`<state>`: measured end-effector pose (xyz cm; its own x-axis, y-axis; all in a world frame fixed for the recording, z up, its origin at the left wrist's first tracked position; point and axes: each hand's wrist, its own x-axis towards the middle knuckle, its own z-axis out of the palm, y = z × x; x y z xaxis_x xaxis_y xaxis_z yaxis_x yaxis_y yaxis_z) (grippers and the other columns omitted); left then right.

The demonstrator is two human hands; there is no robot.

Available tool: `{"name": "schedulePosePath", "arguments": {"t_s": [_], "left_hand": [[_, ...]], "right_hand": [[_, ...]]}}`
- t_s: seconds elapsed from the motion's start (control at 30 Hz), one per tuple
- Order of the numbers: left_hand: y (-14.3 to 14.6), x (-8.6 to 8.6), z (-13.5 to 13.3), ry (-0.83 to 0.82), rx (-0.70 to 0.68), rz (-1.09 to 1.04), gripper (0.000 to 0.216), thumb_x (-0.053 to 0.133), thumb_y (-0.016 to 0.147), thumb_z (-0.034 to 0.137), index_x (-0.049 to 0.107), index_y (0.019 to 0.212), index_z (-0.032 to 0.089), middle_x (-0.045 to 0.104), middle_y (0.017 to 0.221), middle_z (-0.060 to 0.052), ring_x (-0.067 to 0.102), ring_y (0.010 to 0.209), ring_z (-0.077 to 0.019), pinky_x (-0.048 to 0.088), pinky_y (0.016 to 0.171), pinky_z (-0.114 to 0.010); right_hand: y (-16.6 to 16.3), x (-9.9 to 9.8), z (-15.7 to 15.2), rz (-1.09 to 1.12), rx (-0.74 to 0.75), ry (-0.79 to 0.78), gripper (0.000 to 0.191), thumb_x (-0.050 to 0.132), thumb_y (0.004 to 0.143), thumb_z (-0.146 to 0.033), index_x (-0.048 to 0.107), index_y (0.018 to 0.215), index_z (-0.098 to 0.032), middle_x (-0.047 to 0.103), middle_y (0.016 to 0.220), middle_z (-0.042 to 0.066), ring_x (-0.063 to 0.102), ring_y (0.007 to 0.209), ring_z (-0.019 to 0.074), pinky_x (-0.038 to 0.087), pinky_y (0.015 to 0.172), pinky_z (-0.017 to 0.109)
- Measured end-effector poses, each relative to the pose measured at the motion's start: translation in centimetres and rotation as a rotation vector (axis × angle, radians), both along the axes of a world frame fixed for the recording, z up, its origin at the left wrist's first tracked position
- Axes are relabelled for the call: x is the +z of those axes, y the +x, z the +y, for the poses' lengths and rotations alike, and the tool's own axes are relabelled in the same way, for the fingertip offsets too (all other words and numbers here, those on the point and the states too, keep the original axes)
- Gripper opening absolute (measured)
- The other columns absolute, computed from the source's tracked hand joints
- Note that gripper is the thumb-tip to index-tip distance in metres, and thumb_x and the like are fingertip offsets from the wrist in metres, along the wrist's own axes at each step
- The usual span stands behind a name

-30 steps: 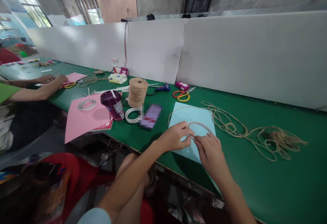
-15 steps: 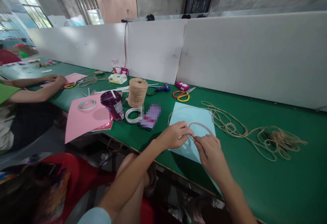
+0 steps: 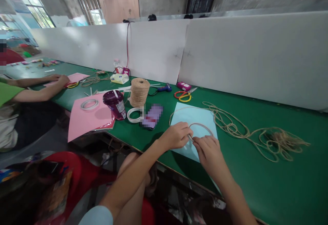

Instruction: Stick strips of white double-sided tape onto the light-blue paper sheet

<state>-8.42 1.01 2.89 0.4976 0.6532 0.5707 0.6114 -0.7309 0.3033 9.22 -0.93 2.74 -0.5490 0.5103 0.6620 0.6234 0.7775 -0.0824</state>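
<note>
Over a light blue sheet (image 3: 191, 114), I hold a thin, pale brownish hoop (image 3: 202, 125) between both hands. My left hand (image 3: 178, 135) pinches the hoop's near-left side. Close beside it, the fingers of my right hand (image 3: 208, 147) are closed on the near side, their tips almost meeting the left ones. Part of the hoop is hidden behind my fingers. A strand of twine (image 3: 225, 122) crosses the top of the sheet and bends down at its left edge towards my left hand; whether it is fixed to the hoop I cannot tell.
Left of the sheet are a phone (image 3: 153, 114), a white tape roll (image 3: 133, 119), a purple cup (image 3: 115, 105) and a twine spool (image 3: 139, 91). Scissors (image 3: 185, 96) and a blue glue gun (image 3: 165, 88) lie behind. A co-worker's hands (image 3: 60, 79) are far left.
My fingers have shifted slightly along the hoop's near side, with a small gap now showing between the hands. The view has moved a little; the other things lie as before.
</note>
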Motion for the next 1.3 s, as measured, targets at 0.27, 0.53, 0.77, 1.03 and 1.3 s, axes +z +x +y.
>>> {"name": "schedulePosePath", "arguments": {"t_s": [0.27,0.53,0.77,1.03,1.3], "left_hand": [[-0.7,0.8,-0.4,-0.077,-0.028,-0.02,0.02,0.043,0.079,0.013,0.059,0.09,0.017,0.053,0.084,-0.005,0.052,0.083,-0.0154,0.044,0.076,-0.025],[-0.9,0.8,-0.3,-0.125,-0.058,0.004,0.021,0.042,0.08,0.01,0.06,0.088,0.017,0.052,0.086,-0.004,0.052,0.083,-0.0138,0.043,0.076,-0.023],[-0.9,0.6,-0.1,-0.06,-0.026,0.072,0.019,0.042,0.079,0.009,0.059,0.083,0.017,0.052,0.084,-0.004,0.051,0.083,-0.0149,0.043,0.075,-0.024],[-1.1,1.1,-0.6,-0.093,-0.041,0.017,0.02,0.042,0.081,0.015,0.059,0.092,0.017,0.052,0.084,-0.004,0.052,0.081,-0.0144,0.042,0.072,-0.023],[-0.9,0.9,-0.3,-0.12,-0.039,0.103,0.019,0.041,0.081,0.011,0.058,0.087,0.018,0.053,0.084,-0.003,0.052,0.081,-0.014,0.042,0.074,-0.022]], "right_hand": [[0.3,-0.3,0.3,0.02,0.022,-0.052,0.016,0.039,0.093,-0.019,0.055,0.09,-0.018,0.055,0.067,0.002,0.048,0.068,0.018,0.039,0.073,0.033],[0.2,-0.3,0.1,0.01,0.027,-0.065,0.017,0.039,0.092,-0.018,0.056,0.091,-0.018,0.056,0.068,0.002,0.05,0.068,0.0175,0.038,0.073,0.033],[-0.2,0.0,-0.1,0.018,0.04,-0.095,0.02,0.037,0.093,-0.02,0.057,0.09,-0.018,0.055,0.066,0.002,0.05,0.065,0.0171,0.038,0.067,0.032],[0.4,0.3,0.1,0.048,0.068,-0.127,0.016,0.039,0.092,-0.019,0.055,0.091,-0.017,0.054,0.067,0.002,0.049,0.065,0.0167,0.04,0.064,0.03],[0.1,-0.1,0.1,0.059,0.058,-0.111,0.018,0.038,0.093,-0.021,0.056,0.09,-0.019,0.055,0.066,0.001,0.052,0.064,0.0163,0.04,0.066,0.032]]}}
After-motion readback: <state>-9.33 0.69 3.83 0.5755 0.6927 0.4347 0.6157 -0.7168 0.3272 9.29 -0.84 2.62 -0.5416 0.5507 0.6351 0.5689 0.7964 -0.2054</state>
